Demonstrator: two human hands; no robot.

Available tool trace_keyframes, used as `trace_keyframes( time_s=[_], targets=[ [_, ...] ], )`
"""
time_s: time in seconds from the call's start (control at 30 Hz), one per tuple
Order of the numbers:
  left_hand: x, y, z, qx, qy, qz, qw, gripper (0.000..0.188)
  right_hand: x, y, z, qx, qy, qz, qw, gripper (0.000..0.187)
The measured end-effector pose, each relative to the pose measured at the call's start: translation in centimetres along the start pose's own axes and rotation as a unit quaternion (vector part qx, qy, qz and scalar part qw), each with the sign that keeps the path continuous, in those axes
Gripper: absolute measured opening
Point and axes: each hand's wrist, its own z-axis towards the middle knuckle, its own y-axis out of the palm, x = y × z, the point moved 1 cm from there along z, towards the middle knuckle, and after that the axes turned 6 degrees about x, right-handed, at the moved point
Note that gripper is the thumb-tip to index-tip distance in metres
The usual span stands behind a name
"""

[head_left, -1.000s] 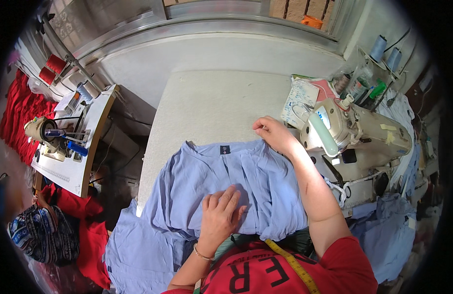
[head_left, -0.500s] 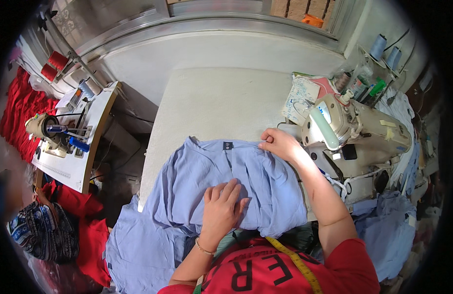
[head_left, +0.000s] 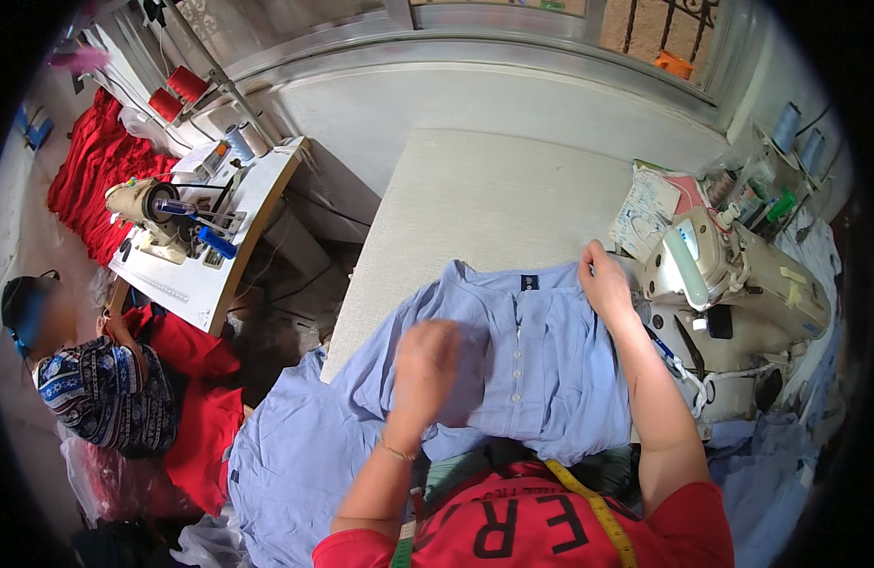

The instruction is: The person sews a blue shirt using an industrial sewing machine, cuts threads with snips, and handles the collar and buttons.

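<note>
A light blue shirt [head_left: 560, 379] lies spread over the near part of the pale table, its neckline facing away from me. Several small buttons run down its front, and a dark label [head_left: 529, 283] sits inside the collar. My right hand [head_left: 604, 287] is closed at the right shoulder beside the collar, fingertips pinching the cloth. Over the shirt's left part is my left hand [head_left: 427, 367], smeared by motion; its fingers cannot be made out, nor whether it touches the cloth. More blue cloth [head_left: 295, 454] hangs off the table's near left edge.
A sewing machine [head_left: 730, 270] stands to the right, with scissors [head_left: 690, 343] beside it. At the left, a co-worker [head_left: 115, 393] sits by another machine [head_left: 148, 208] with red fabric [head_left: 195, 454]. A yellow tape measure [head_left: 598, 516] hangs over my red top.
The view has swung left, bringing the co-worker further in. My left hand has lifted from the shirt front and moved left, uncovering the buttons. My right hand stays at the collar.
</note>
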Motion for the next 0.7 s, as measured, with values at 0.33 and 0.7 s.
trace_keyframes(
  time_s=[0.33,0.7],
  targets=[
    [-7.3,-0.6,6.8,-0.146,-0.079,0.053,0.985,0.014,1.2,0.0,-0.2,-0.009,0.032,0.079,0.996,0.014],
    [-2.9,-6.0,8.1,-0.093,-0.14,-0.057,0.984,0.021,-2.0,-2.6,-0.6,-0.06,0.056,0.317,0.945,0.013]
  ],
)
